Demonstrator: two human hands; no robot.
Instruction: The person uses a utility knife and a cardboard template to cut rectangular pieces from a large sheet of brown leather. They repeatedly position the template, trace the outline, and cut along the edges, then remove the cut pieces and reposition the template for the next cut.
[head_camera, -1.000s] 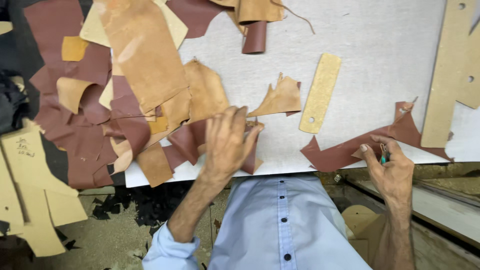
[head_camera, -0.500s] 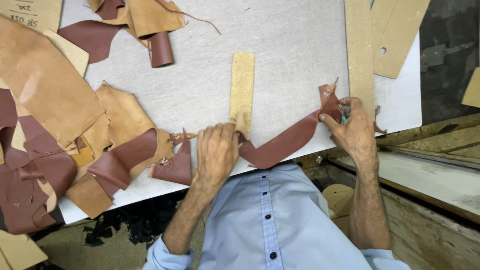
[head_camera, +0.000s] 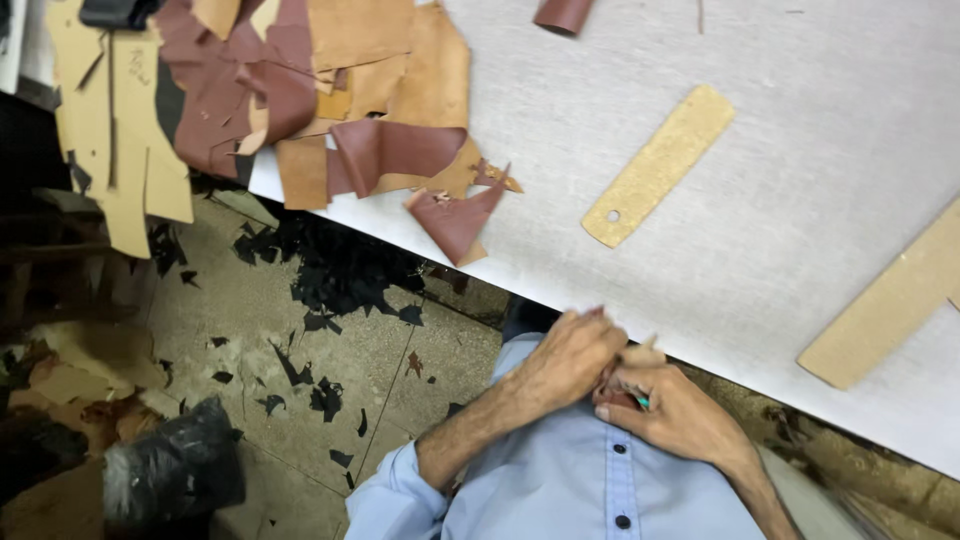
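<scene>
Both hands meet at the person's chest, just off the tabletop (head_camera: 800, 230) edge. The left hand (head_camera: 565, 360) curls over the right hand (head_camera: 680, 415), and between them sits a small reddish-brown leather scrap (head_camera: 612, 392), pinched in both grips. A green-tipped tool (head_camera: 641, 402) pokes from the right fingers. On the tabletop lie a tan strip (head_camera: 657, 165) and, well apart, a leather pile (head_camera: 360, 110).

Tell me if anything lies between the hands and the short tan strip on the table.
Nothing visible does. Both hands, left and right, meet at the table edge; only bare table separates them from the tan strip. The leather scraps lie off to one side.
</scene>
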